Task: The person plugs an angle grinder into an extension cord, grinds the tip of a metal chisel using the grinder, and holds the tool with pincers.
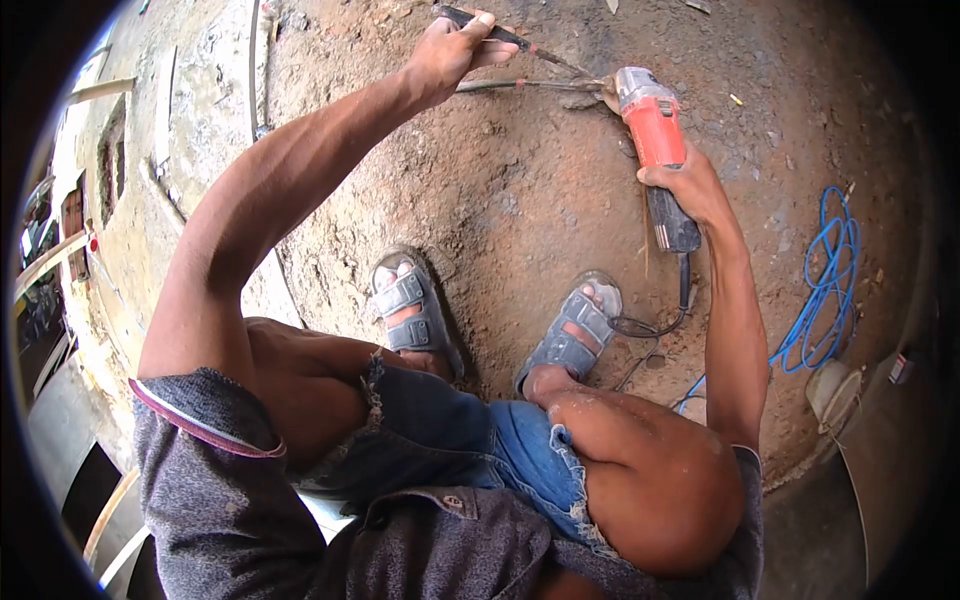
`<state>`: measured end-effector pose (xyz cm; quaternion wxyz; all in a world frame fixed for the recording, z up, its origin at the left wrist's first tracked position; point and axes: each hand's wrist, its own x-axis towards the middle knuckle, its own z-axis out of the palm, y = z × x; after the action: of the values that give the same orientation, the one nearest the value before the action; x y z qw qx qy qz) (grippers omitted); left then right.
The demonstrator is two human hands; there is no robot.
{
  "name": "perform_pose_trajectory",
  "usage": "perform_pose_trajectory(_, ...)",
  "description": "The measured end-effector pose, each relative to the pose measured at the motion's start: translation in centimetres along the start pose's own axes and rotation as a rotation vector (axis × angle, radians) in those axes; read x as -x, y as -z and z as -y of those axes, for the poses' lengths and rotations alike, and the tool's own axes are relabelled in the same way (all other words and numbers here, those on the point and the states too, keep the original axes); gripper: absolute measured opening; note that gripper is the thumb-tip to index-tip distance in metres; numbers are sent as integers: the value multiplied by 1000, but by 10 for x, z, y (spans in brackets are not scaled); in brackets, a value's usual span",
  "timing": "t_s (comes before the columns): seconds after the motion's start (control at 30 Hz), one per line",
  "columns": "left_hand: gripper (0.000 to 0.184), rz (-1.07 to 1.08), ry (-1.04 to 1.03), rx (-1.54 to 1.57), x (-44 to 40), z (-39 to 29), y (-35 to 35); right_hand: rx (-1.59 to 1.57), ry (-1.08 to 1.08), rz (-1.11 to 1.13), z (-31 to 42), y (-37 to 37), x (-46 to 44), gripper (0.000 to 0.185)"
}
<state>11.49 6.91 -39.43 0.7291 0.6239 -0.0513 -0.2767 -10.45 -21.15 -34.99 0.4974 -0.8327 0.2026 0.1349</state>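
My left hand (pixel 455 55) is closed around the dark handle of a long, thin metal tool (pixel 548 58) with a red mark on its shaft. A second similar rod (pixel 490 86) lies below it. The two converge at the grinder's head, and I cannot tell whether they are one tool. My right hand (pixel 690 185) grips a red and grey angle grinder (pixel 655 130) by its body, near the black rear handle. The grinder's head touches or nearly touches the far end of the tool; its disc is mostly hidden.
A black power cord (pixel 685 280) runs from the grinder past my right sandal (pixel 575 330). My left sandal (pixel 412 305) stands on the rough dirt ground (pixel 490 190). Coiled blue cable (pixel 835 275) lies at right, near a pale round object (pixel 832 390). A long pipe (pixel 253 70) lies at left.
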Motion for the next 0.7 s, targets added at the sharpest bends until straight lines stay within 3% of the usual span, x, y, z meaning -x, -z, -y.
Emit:
perform_pose_trajectory(0.23,24,29,-1,-4,-3,2,2,12,24,-53,2,-3,2,50)
perform_pose_trajectory(0.33,25,12,-3,31,-1,3,2,18,-75,-35,-6,2,-4,49)
perform_pose_trajectory(0.43,25,15,-1,28,-3,3,2,19,18,-4,-6,0,-1,50)
perform_pose_trajectory(0.63,27,16,3,11,-1,2,2,37,-108,3,5,2,1,51)
perform_pose_trajectory(0.7,28,27,-8,-34,-2,1,2,21,-34,-17,-2,-1,2,51)
